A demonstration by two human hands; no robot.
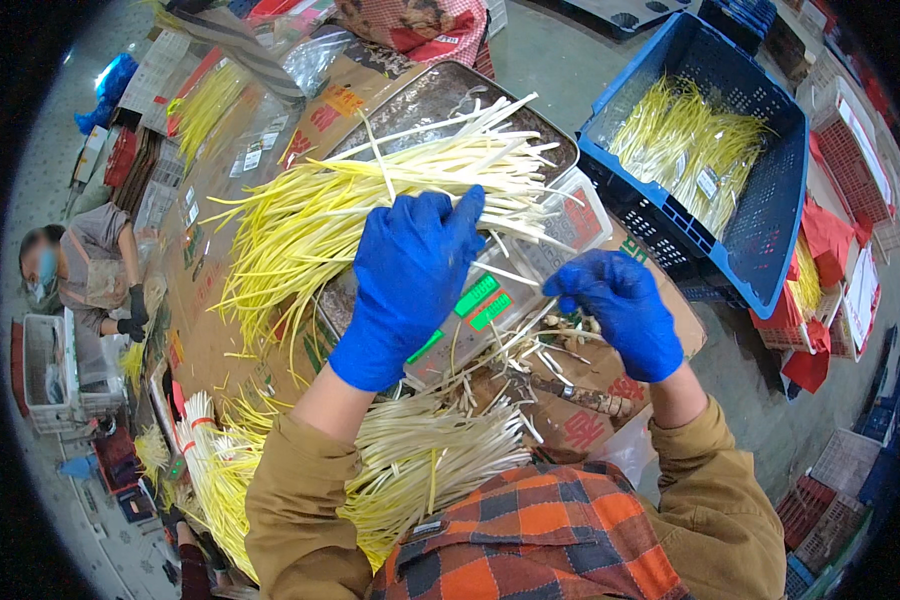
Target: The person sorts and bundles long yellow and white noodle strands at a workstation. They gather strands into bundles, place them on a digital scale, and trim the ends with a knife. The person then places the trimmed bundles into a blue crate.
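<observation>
A loose bunch of yellow chives (330,191) lies across the metal pan (450,86) of a digital scale, white ends toward the right. My left hand (416,281), in a blue glove, curls its fingers over the bunch's near side; the fingertips are partly hidden among the stalks. To the right, my blue-gloved right hand (622,311) pinches thumb and fingers together at the end of a thin white stalk (506,273). Below the left hand, the scale's green display (482,302) is lit. Trimmed stalk scraps (544,356) lie beneath the right hand.
More yellow chives (442,442) are heaped close to my body, beside a bundle tied with red bands (199,424). A blue plastic crate (765,247) at the right holds bagged chives. Cardboard (210,300) covers the table. Another person (94,262) works at the left.
</observation>
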